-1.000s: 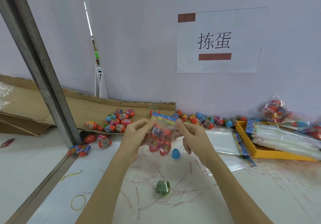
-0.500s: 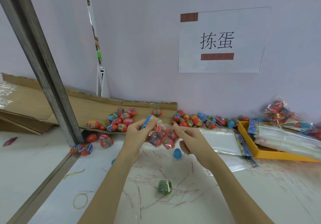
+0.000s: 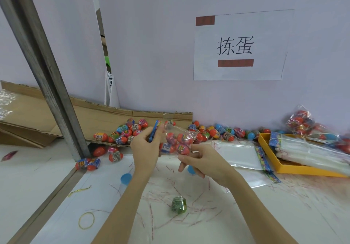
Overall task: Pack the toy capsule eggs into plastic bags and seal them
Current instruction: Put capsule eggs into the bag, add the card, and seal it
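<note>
Cardboard sheet (image 3: 106,119) lies at 10 o'clock against the wall, behind a slanted metal post (image 3: 45,77). Loose capsule eggs (image 3: 125,133) sit on its right end, and a few more (image 3: 89,164) lie on the table (image 3: 28,190) at the post's foot. A yellow rubber band (image 3: 86,220) lies at 7 o'clock, and a blue capsule half (image 3: 126,178) sits just left of the left forearm.

Left hand (image 3: 144,147) is raised at centre; its fingers (image 3: 161,130) pinch the printed blue header of the plastic bag (image 3: 177,141). The bag is held above the table between both hands, tilted sideways, with several red eggs inside. Right hand (image 3: 201,161) grips the bag's lower right end, its thumb and forefinger curled onto the film. A green wrapped egg (image 3: 178,205) lies on the table at 6 o'clock, among thin red strips.

A row of eggs (image 3: 217,131) runs along the wall at 1 o'clock. Flat empty bags (image 3: 240,154) lie beside the right hand. A yellow tray (image 3: 295,170) at 3 o'clock holds more empty bags, with filled bags (image 3: 303,122) behind it. A paper sign (image 3: 240,45) hangs on the wall.
</note>
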{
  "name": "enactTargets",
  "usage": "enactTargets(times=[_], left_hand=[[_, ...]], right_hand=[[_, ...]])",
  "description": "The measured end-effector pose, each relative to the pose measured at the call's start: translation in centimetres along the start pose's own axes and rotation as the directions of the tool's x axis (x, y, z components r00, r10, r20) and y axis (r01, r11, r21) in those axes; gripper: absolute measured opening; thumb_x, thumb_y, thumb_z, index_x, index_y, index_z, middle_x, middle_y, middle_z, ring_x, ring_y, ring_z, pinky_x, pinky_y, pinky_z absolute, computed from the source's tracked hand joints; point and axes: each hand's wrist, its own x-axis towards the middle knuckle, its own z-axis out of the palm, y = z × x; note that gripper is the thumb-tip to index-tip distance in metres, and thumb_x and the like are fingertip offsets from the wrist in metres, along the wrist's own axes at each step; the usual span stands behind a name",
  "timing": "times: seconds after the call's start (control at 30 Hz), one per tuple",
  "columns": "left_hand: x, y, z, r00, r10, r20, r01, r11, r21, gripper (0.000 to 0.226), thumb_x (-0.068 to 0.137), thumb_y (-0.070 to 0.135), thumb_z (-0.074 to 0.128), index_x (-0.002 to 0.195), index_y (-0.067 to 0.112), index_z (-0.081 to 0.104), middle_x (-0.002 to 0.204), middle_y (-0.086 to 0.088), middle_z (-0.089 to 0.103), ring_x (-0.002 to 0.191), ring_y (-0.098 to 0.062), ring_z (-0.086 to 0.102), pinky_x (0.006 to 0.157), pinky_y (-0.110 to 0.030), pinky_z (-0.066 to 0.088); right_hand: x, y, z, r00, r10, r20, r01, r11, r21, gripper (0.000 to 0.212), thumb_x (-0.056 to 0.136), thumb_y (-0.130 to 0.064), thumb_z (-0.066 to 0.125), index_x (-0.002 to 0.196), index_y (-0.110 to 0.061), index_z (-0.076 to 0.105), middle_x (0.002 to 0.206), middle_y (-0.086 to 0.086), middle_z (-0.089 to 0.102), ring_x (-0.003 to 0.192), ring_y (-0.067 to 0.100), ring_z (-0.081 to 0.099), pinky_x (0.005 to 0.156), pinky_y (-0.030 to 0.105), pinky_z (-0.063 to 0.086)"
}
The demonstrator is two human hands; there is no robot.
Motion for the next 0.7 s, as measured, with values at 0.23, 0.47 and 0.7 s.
enactTargets(times=[0.23, 0.47, 0.7], left_hand=[[0.7, -0.6, -1.1, 0.999, -0.038, -0.012, 0.037, 0.995, -0.096, 0.052, 0.096, 0.052, 0.067, 0.063, 0.013, 0.065, 0.054, -0.012, 0.049, 0.053, -0.016, 0.04, 0.056, -0.03, 0.04], [1.1, -0.4, -1.0, 1.0, -0.025, 0.015, 0.024, 0.998, 0.054, 0.021, 0.1, 0.052, 0.059, 0.105, 0.035, 0.069, 0.098, 0.021, 0.067, 0.094, -0.005, 0.065, 0.081, -0.024, 0.053], [0.4, 0.6, -1.1, 0.884, -0.055, 0.465, 0.091, 0.994, -0.055, 0.016, 0.09, 0.044, 0.076, 0.093, 0.03, 0.083, 0.091, 0.004, 0.08, 0.086, -0.011, 0.076, 0.076, -0.021, 0.06]], right_hand=[[-0.5, -0.1, -0.1, 0.988, -0.03, 0.15, 0.026, 0.999, 0.029, 0.008, 0.099, -0.041, 0.068, 0.101, -0.043, 0.075, 0.101, 0.004, 0.081, 0.037, 0.009, 0.038, 0.05, 0.019, 0.045], [-0.2, 0.0, -0.7, 1.0, 0.009, -0.025, -0.011, 0.998, -0.065, 0.012, 0.098, -0.037, 0.07, 0.106, -0.033, 0.078, 0.085, 0.0, 0.078, 0.051, 0.008, 0.046, 0.05, 0.017, 0.043], [-0.3, 0.2, -1.2, 0.997, 0.047, 0.061, -0.042, 0.996, -0.078, 0.02, 0.102, -0.036, 0.064, 0.112, -0.027, 0.078, 0.094, 0.0, 0.081, 0.049, 0.008, 0.048, 0.053, 0.017, 0.047]])
